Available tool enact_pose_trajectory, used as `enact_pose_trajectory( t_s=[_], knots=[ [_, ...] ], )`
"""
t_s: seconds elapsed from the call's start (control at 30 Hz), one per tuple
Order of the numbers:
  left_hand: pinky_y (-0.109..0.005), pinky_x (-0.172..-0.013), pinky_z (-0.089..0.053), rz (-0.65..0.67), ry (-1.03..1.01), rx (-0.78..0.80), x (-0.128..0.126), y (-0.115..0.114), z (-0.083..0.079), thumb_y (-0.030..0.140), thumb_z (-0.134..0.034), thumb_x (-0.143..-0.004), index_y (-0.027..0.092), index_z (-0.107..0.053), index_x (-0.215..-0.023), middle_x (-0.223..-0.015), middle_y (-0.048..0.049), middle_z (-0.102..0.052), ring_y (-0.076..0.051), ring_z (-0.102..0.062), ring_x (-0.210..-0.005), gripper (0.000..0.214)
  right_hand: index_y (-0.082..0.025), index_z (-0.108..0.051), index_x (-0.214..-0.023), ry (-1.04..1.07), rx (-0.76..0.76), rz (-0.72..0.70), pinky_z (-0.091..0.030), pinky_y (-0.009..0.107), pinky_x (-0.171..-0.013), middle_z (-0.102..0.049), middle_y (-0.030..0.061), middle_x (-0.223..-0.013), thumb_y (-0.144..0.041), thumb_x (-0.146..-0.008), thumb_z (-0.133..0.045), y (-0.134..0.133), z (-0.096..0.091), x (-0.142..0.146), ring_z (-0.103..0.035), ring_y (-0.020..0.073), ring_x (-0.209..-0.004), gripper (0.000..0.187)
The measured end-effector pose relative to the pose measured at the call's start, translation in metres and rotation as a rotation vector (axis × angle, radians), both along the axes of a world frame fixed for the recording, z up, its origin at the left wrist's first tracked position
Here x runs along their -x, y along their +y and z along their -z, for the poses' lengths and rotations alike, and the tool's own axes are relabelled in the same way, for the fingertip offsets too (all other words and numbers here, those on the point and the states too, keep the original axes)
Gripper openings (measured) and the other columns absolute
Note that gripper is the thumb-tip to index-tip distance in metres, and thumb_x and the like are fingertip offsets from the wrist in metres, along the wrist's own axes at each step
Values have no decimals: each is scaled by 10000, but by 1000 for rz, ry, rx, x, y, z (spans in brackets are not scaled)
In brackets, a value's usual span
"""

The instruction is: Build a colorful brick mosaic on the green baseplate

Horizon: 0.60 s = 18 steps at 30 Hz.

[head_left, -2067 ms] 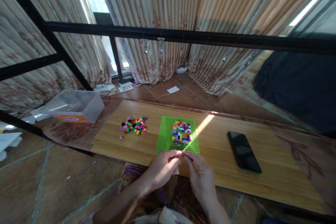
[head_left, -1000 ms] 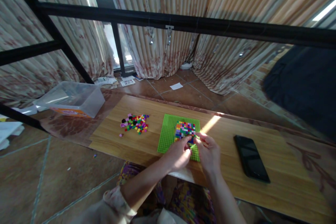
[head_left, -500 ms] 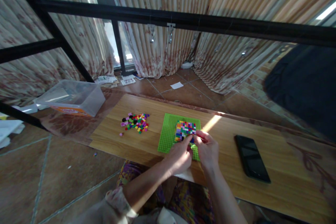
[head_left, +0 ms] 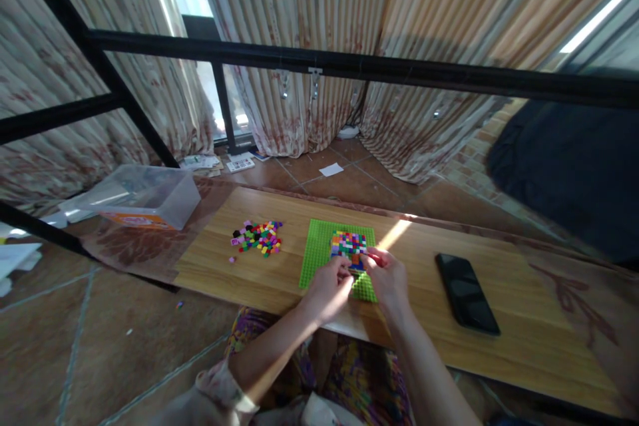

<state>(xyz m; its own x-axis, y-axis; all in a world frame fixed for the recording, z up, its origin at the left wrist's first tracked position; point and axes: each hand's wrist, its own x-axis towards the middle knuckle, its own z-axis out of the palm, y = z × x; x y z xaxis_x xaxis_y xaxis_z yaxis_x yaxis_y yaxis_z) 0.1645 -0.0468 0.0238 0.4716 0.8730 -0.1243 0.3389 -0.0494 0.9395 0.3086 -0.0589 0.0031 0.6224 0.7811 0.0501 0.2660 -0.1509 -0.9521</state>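
A square block of small multicoloured toy bricks [head_left: 349,243] is at the green studded baseplate [head_left: 313,249] in front of me. I cannot tell whether it is pressed onto the plate or just above it. At the block's near left corner, my left hand [head_left: 327,288] has its fingers curled in, and whatever is between them is hidden. My right hand [head_left: 389,279] is closed at the right edge of the block, thumb and fingertips against it. Further left on the wooden board lies a loose pile of coloured bricks [head_left: 259,238], with one pink brick [head_left: 232,259] apart from it.
A black phone [head_left: 466,293] lies on the wooden board [head_left: 419,259] to the right. A clear plastic bin [head_left: 150,196] with an orange label stands at the far left. Beyond are a black metal rail [head_left: 249,56], curtains [head_left: 309,0] and papers [head_left: 331,170] on the tiled floor.
My left hand has drawn back from the block's near right part to its near left corner, and its extended index finger has curled. My right hand stays at the right edge. The view has shifted slightly.
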Motion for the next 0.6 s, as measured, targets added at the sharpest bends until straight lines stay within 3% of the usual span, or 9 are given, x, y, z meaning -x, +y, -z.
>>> enact_pose_trajectory(
  t_s=[0.17, 0.3, 0.6],
  knots=[
    [-231, -613, -487, -50, -129, 40, 5, 1, 6, 219, -556, -786, 169, -584, -927, -790, -11, -650, -123, -615, -655, 152, -122, -688, -974, 52, -23, 54, -454, 284, -586, -704, 82, -795, -512, -726, -591, -14, -9, 0, -605, 169, -652, 472],
    [-217, -557, -475, -84, -213, 106, 4, -1, 1, 251, -579, -771, 170, -603, -786, -680, 21, -616, -117, -606, -594, 85, -137, -688, -946, 110, -90, 66, -471, 293, -653, -708, 86, -867, -493, -721, -622, -32, -13, 6, -617, 175, -725, 426],
    [-233, -642, -530, -208, -385, 225, -10, 0, -13, 202, -628, -738, 169, -689, -777, -687, 7, -666, -122, -639, -644, 79, -155, -703, -894, 141, -86, 62, -499, 324, -724, -718, 89, -892, -420, -726, -634, -56, 0, 17, -645, 202, -798, 322]
  ],
)
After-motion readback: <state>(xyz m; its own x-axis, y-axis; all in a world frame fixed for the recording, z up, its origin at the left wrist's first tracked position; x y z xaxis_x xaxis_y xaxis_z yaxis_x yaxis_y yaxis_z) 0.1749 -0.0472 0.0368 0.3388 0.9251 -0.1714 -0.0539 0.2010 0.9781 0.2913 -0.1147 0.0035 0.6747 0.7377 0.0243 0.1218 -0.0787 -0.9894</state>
